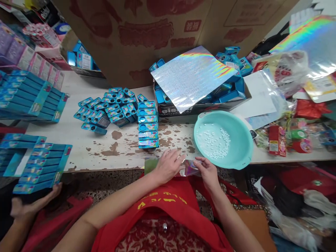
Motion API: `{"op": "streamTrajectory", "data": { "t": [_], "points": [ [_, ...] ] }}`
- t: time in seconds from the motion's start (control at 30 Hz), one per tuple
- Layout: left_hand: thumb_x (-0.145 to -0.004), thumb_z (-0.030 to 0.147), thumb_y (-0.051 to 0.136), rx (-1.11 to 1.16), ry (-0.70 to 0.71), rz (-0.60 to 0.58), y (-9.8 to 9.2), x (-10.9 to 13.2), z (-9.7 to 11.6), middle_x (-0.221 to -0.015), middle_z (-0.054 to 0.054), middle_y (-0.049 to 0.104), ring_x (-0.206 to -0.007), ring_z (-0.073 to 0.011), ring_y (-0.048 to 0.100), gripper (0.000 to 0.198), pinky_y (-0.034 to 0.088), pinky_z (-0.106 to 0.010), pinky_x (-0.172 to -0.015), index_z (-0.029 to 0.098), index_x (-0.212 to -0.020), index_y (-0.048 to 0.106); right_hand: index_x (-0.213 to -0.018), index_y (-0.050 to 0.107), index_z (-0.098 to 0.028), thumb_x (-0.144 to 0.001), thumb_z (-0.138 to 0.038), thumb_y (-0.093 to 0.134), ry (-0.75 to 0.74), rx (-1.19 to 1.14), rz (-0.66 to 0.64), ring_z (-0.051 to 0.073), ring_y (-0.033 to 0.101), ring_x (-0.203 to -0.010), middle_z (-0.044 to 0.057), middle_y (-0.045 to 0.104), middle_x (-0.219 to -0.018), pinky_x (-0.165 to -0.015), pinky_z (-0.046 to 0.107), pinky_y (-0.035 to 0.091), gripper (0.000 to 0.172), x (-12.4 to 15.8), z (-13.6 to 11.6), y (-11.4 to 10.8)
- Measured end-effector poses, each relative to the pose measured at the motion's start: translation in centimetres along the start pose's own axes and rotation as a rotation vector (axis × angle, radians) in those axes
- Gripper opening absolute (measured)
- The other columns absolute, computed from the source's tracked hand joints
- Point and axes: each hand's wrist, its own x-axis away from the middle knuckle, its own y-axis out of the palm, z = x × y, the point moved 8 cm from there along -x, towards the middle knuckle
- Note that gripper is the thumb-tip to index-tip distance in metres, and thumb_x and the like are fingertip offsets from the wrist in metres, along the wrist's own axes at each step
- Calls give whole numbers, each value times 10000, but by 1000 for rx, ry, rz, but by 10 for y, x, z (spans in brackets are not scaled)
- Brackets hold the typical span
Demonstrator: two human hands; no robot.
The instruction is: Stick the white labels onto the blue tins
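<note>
My left hand and my right hand meet at the near edge of the worn white table. Between them they pinch a small shiny holographic sheet with a green end showing left of the left hand. Both hands have their fingers closed on it. Just ahead stands a neat stack of small blue boxes. A teal plastic basin holding several small white pieces sits right of my hands.
A loose pile of blue boxes lies further back. A cardboard box of blue boxes carries a large holographic sheet. Blue display trays sit at left. Another person's hand holds a tray at lower left. Wrappers clutter the right.
</note>
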Motion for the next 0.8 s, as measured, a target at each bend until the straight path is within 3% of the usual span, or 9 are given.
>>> {"op": "streamTrajectory", "data": {
  "t": [0.1, 0.17, 0.3, 0.43, 0.5, 0.63, 0.7, 0.8],
  "points": [
    [-900, 352, 497, 89, -56, -261, 33, -20, 2, -998, -59, 682, -956, -212, 593, 281, 402, -371, -853, 217, -1128, 589, -796, 654, -176, -493, -426, 828, 14, -65, -8, 126, 580, -576, -9, 661, -648, -562, 263, 474, 429, 0, -1, 2],
    [-911, 360, 473, 159, -98, -333, 43, -24, -2, -956, -39, 686, -942, -206, 581, 239, 378, -355, -834, 239, -1044, 630, -783, 650, -176, -468, -427, 840, 40, -115, 9, 111, 562, -548, -19, 648, -620, -538, 245, 452, 445, 0, 1, 0],
    [-918, 368, 455, 292, -139, -413, 48, -25, -13, -925, -21, 691, -938, -199, 561, 255, 345, -329, -828, 236, -920, 673, -747, 642, -168, -403, -404, 868, 96, -205, 66, 91, 536, -521, -36, 621, -574, -515, 223, 420, 475, 5, 3, -4],
    [-930, 346, 434, 368, -59, -514, 47, -31, -11, -872, -16, 688, -881, -177, 567, 286, 359, -287, -767, 212, -862, 677, -735, 637, -163, -393, -369, 873, 113, -268, 91, 74, 502, -495, -55, 588, -540, -490, 205, 381, 464, 8, 1, -8],
    [-932, 338, 430, 327, -53, -498, 44, -36, -8, -874, -24, 683, -852, -174, 574, 279, 363, -290, -751, 200, -873, 666, -732, 640, -159, -385, -352, 873, 125, -290, 101, 80, 525, -527, -44, 608, -562, -528, 212, 404, 460, 8, 0, -10],
    [-906, 349, 487, 143, 12, -286, 31, -42, 8, -993, -62, 661, -939, -211, 558, 255, 338, -357, -835, 202, -1084, 595, -720, 642, -160, -369, -336, 867, 148, -306, 139, 100, 558, -573, -28, 634, -593, -573, 228, 432, 452, 4, 2, -14],
    [-909, 334, 484, 75, 53, -261, 33, -40, 16, -944, -70, 656, -926, -218, 546, 229, 325, -372, -830, 187, -1035, 606, -717, 640, -165, -377, -332, 860, 152, -310, 141, 106, 556, -572, -29, 628, -602, -564, 235, 434, 438, 4, 3, -14],
    [-929, 315, 439, 51, 8, -273, 37, -39, 12, -858, -67, 642, -891, -210, 527, 251, 318, -360, -794, 172, -848, 629, -743, 642, -173, -449, -389, 833, 105, -249, 112, 128, 559, -596, -13, 623, -640, -574, 267, 452, 412, 4, 1, -12]
  ]
}}
